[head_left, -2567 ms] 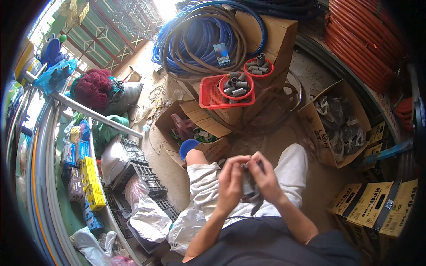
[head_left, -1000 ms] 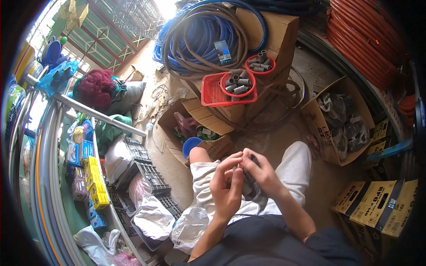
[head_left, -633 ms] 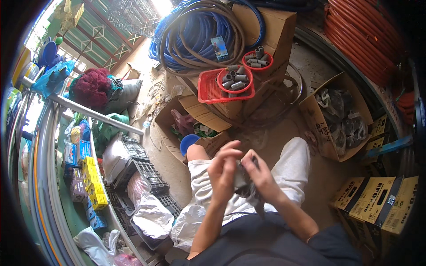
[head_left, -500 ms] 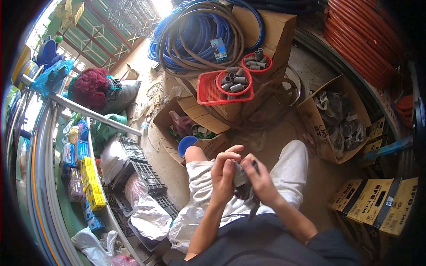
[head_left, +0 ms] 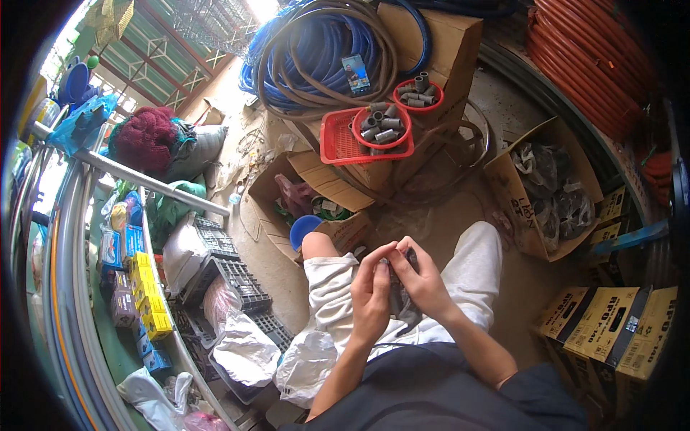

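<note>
My two hands meet above my lap, fingertips almost touching. My left hand (head_left: 372, 293) is closed, thumb raised, around a small grey piece, mostly hidden by the fingers. Closed beside it, my right hand (head_left: 425, 284) pinches a crumpled dark rag-like bundle (head_left: 410, 310). Part of that bundle shows above the right fingers, and a loose end hangs below between the palms. Whether it is cloth or thin plastic, I cannot tell.
Ahead, a red basket (head_left: 336, 136) and two red bowls (head_left: 410, 136) hold grey pipe fittings, near coiled blue hose (head_left: 309, 57). Open cartons stand ahead (head_left: 269, 215) and at right (head_left: 503, 176). Black crates (head_left: 241, 276) and pipes line the left; yellow boxes (head_left: 589, 320) sit right.
My hands have drawn closer together, and the left fingers have folded inward over the grey piece, which showed more before. The right hand has turned slightly upward with the dark bundle.
</note>
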`<act>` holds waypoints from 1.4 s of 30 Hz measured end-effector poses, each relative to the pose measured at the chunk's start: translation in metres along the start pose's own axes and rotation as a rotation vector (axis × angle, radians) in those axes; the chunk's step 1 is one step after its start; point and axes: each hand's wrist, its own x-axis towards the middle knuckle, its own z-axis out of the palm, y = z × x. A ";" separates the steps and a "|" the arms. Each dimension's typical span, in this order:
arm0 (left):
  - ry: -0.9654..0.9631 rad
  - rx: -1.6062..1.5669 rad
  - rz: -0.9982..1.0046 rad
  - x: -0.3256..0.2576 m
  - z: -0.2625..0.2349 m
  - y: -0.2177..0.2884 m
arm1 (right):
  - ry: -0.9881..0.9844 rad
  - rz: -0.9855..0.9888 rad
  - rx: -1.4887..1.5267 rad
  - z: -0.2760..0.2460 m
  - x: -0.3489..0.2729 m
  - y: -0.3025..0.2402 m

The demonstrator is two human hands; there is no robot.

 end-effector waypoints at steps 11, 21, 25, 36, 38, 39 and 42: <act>0.220 -0.202 0.033 0.007 -0.003 -0.009 | -0.024 0.099 -0.101 0.010 -0.013 -0.007; -0.067 -0.367 -0.471 0.014 -0.025 -0.009 | 0.060 0.026 -0.338 -0.009 -0.028 -0.022; 0.012 -0.278 -0.388 0.013 -0.014 -0.012 | -0.041 -0.118 -0.459 0.006 -0.029 -0.014; 0.109 -0.126 -0.127 0.004 -0.012 -0.016 | 0.047 0.081 -0.188 0.009 -0.027 0.002; 0.104 -0.152 -0.057 -0.009 0.007 -0.009 | 0.085 0.037 -0.147 0.012 -0.024 0.000; 0.104 -0.150 -0.058 -0.006 0.004 -0.005 | 0.066 0.042 -0.137 0.015 -0.027 -0.006; 0.222 -0.379 -0.079 0.010 -0.007 0.003 | -0.016 0.119 -0.180 0.017 -0.041 -0.018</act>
